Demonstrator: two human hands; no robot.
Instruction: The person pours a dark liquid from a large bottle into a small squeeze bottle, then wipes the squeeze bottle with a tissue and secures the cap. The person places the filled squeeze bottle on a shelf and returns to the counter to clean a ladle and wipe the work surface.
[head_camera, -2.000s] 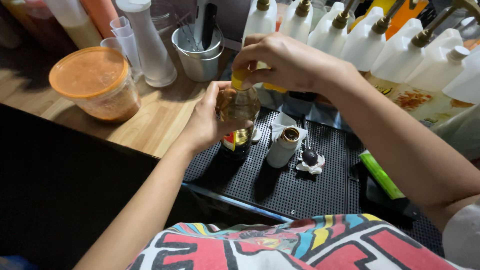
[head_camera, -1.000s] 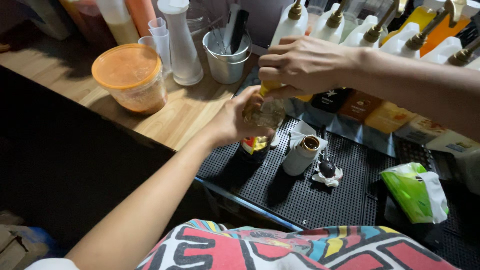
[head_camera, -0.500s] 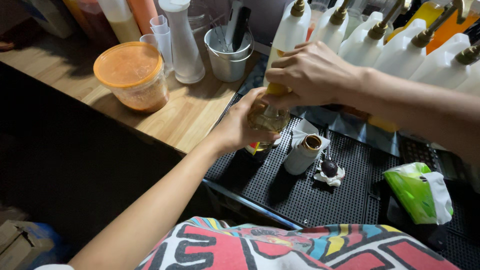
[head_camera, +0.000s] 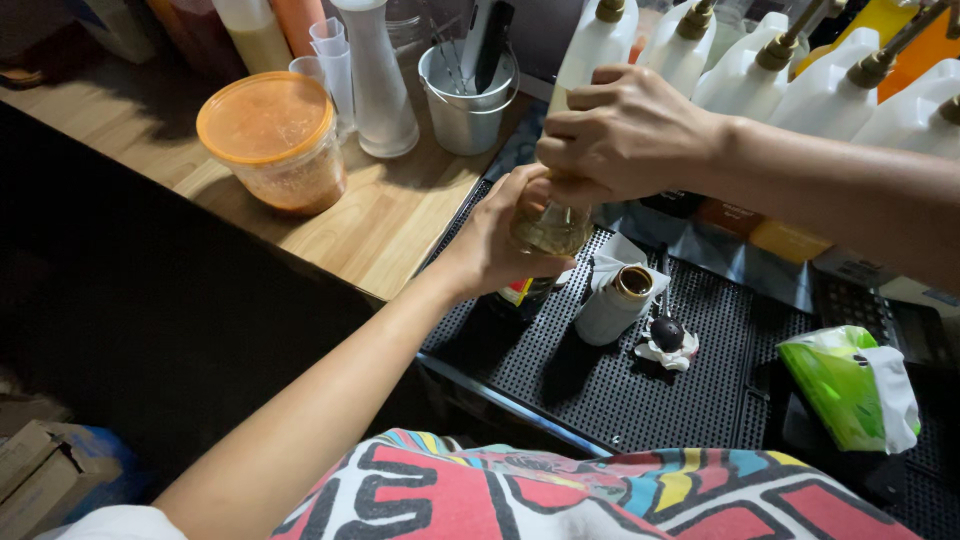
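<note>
My left hand (head_camera: 495, 245) wraps around the body of a clear bottle (head_camera: 548, 232) of yellowish liquid standing on the black rubber bar mat (head_camera: 620, 390). My right hand (head_camera: 625, 130) closes over the bottle's top from above, hiding its yellow cap. A coloured label shows low on the bottle, under my left palm. Just right of the bottle a small white container (head_camera: 612, 303) with a brown open top leans on a white paper napkin.
A dark spoon (head_camera: 667, 330) lies on crumpled tissue. A green-and-white wipes pack (head_camera: 850, 385) sits at the right. White pump jugs (head_camera: 760, 70) line the back. On the wooden counter (head_camera: 380, 215) stand an orange-lidded tub (head_camera: 272, 140), a metal pail (head_camera: 468, 95) and a white bottle (head_camera: 375, 75).
Both hands have stayed on the bottle. My right hand has closed down fully over the cap, so the yellow cap no longer shows. The view has shifted slightly.
</note>
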